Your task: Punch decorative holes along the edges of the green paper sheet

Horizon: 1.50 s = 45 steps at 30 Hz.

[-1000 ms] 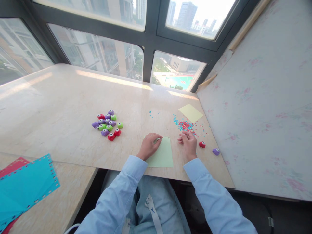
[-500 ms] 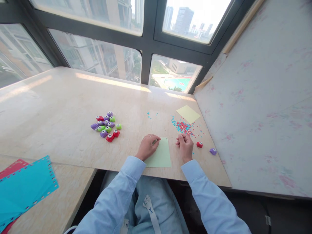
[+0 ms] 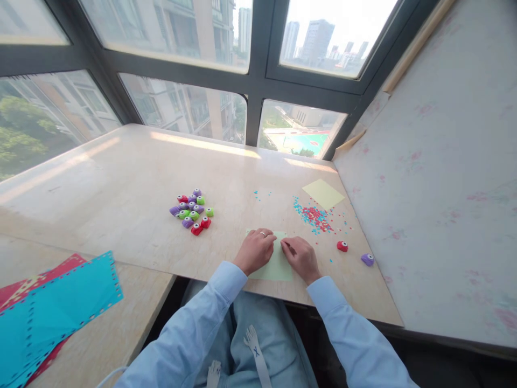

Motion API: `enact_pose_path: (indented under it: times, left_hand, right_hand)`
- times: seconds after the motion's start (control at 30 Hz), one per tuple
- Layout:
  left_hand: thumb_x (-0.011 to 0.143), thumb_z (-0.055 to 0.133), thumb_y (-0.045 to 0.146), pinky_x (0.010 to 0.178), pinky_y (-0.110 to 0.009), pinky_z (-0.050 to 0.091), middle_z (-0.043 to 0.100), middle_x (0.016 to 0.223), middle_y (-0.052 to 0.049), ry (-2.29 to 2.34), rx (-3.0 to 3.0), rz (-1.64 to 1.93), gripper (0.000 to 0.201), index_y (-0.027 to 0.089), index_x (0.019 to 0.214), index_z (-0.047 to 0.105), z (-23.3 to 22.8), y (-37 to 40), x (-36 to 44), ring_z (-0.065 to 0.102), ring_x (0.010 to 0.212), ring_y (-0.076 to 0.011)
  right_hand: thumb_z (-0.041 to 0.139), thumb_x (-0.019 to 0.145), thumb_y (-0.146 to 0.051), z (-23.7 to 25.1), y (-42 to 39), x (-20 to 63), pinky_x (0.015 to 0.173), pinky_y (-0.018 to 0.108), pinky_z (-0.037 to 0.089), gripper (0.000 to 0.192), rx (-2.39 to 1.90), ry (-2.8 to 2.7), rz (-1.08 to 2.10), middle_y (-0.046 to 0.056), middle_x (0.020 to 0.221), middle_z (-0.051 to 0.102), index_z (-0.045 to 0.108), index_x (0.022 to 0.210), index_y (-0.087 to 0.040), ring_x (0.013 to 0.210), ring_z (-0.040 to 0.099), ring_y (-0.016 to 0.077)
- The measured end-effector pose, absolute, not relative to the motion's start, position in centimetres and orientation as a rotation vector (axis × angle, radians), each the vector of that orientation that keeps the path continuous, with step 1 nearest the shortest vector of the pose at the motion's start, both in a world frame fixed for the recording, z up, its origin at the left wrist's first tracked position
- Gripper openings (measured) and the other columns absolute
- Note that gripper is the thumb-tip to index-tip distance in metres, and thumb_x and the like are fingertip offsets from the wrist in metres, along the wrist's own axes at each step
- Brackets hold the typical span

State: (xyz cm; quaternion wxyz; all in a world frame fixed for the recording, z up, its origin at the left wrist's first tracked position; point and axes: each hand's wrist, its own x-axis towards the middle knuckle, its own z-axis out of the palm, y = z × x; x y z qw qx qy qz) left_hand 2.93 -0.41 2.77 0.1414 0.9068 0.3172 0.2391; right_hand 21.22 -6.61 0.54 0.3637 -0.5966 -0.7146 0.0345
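Observation:
A pale green sheet of paper (image 3: 278, 271) lies at the front edge of the table under both of my hands. My left hand (image 3: 257, 251), with a ring on one finger, rests over its left part, fingers curled and pressed together. My right hand (image 3: 301, 258) is pinched at the sheet's right part, fingertips close to those of the left. Whatever sits between the fingertips of either hand is hidden or too small to name. Beyond the right hand spreads a pile of red and blue paper bits (image 3: 317, 218).
Small red, purple and green craft punches (image 3: 191, 207) cluster on the left. A red punch (image 3: 342, 246) and a purple punch (image 3: 367, 260) stand at right, below a pale yellow sheet (image 3: 323, 194). Blue hole-edged sheets (image 3: 76, 302) overlap red ones at lower left. A papered wall (image 3: 440, 205) bounds the right.
My right hand has moved left from beside the green sheet onto it, up to my left hand. The whole view has shifted slightly as the head turned left.

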Motion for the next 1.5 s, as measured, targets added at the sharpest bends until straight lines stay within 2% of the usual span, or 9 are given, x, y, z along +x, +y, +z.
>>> enact_pose_path:
  times: [0.1, 0.27, 0.47, 0.67, 0.9, 1.03, 1.23, 1.37, 1.5]
  left_hand:
    - [0.089, 0.054, 0.012, 0.092, -0.040, 0.048, 0.069, 0.110, -0.009, 1.072, 2.509, 0.897, 0.022, 0.018, 0.105, 0.066, 3.3, 0.9, -0.1, 0.061, 0.107, -0.0240]
    - [0.088, 0.052, 0.015, 0.095, -0.042, 0.048, 0.068, 0.105, -0.012, 1.721, 2.235, 1.159, 0.023, 0.016, 0.106, 0.066, 4.0, 3.0, -7.4, 0.061, 0.104, -0.0269]
    - [0.085, 0.061, 0.028, 0.081, -0.039, 0.052, 0.067, 0.105, -0.012, 2.023, 2.049, 0.937, 0.027, 0.016, 0.109, 0.064, 3.7, 2.7, -12.0, 0.064, 0.088, -0.0263]
    - [0.084, 0.060, 0.021, 0.076, -0.036, 0.051, 0.067, 0.104, -0.011, 2.043, 2.005, 0.893, 0.025, 0.017, 0.109, 0.064, 2.6, 2.2, -12.1, 0.063, 0.081, -0.0232]
    - [0.086, 0.061, 0.022, 0.076, -0.037, 0.051, 0.070, 0.100, -0.011, 1.999, 1.883, 0.937, 0.024, 0.016, 0.108, 0.066, 2.1, 1.9, -12.3, 0.064, 0.076, -0.0216]
    - [0.083, 0.063, 0.016, 0.081, -0.036, 0.052, 0.072, 0.102, -0.007, 1.758, 1.908, 1.022, 0.025, 0.019, 0.107, 0.067, 2.0, 0.9, -11.8, 0.065, 0.082, -0.0197]
    - [0.081, 0.063, 0.007, 0.089, -0.036, 0.052, 0.073, 0.103, -0.006, 1.370, 2.112, 0.908, 0.027, 0.020, 0.103, 0.069, 2.0, -0.4, -8.2, 0.064, 0.099, -0.0211]
    - [0.081, 0.062, 0.004, 0.089, -0.037, 0.052, 0.073, 0.103, -0.005, 1.276, 2.145, 0.886, 0.030, 0.021, 0.104, 0.070, 2.0, -0.5, -5.5, 0.064, 0.098, -0.0219]
    - [0.082, 0.061, 0.005, 0.091, -0.040, 0.050, 0.073, 0.108, -0.005, 1.234, 2.152, 0.881, 0.032, 0.022, 0.108, 0.069, 1.5, -0.3, -3.8, 0.063, 0.100, -0.0225]
  right_hand:
    - [0.050, 0.095, -0.032, 0.5, -6.6, 21.3, 0.068, 0.033, 0.049, 0.024, -1.497, -1.824, 0.086, 0.006, 0.075, 0.070, 0.069, 0.085, -0.021, 0.069, 0.062, 0.0190]
    - [0.052, 0.094, -0.031, 0.5, -6.6, 21.3, 0.070, 0.033, 0.050, 0.021, -1.427, -1.755, 0.034, 0.006, 0.077, 0.071, 0.068, 0.083, -0.021, 0.072, 0.064, 0.0193]
    - [0.054, 0.093, -0.034, 0.1, -6.6, 21.6, 0.066, 0.033, 0.050, 0.021, -1.465, -1.672, 0.032, 0.006, 0.074, 0.069, 0.068, 0.084, -0.021, 0.068, 0.064, 0.0197]
    - [0.054, 0.093, -0.037, -0.6, -6.6, 21.9, 0.065, 0.033, 0.051, 0.022, -1.491, -1.669, 0.039, 0.007, 0.076, 0.070, 0.068, 0.084, -0.022, 0.066, 0.064, 0.0196]
    - [0.055, 0.093, -0.036, -0.5, -6.5, 21.9, 0.063, 0.032, 0.050, 0.022, -1.465, -1.682, -0.016, 0.006, 0.075, 0.069, 0.068, 0.086, -0.021, 0.064, 0.063, 0.0189]
    - [0.054, 0.093, -0.037, -0.4, -6.5, 21.9, 0.064, 0.033, 0.050, 0.023, -1.489, -1.668, 0.000, 0.007, 0.075, 0.070, 0.068, 0.085, -0.021, 0.066, 0.064, 0.0200]
    - [0.052, 0.093, -0.035, -0.6, -6.4, 22.0, 0.066, 0.034, 0.051, 0.021, -1.535, -1.649, -0.005, 0.007, 0.079, 0.070, 0.068, 0.088, -0.021, 0.068, 0.063, 0.0203]
    - [0.050, 0.095, -0.034, -0.8, -6.2, 22.0, 0.072, 0.037, 0.051, 0.022, -1.577, -1.651, -0.019, 0.009, 0.085, 0.069, 0.067, 0.095, -0.020, 0.077, 0.064, 0.0225]
    - [0.050, 0.095, -0.042, -1.2, -5.5, 22.0, 0.087, 0.043, 0.050, 0.031, -1.623, -1.678, -0.040, 0.012, 0.101, 0.067, 0.064, 0.110, -0.019, 0.097, 0.061, 0.0275]
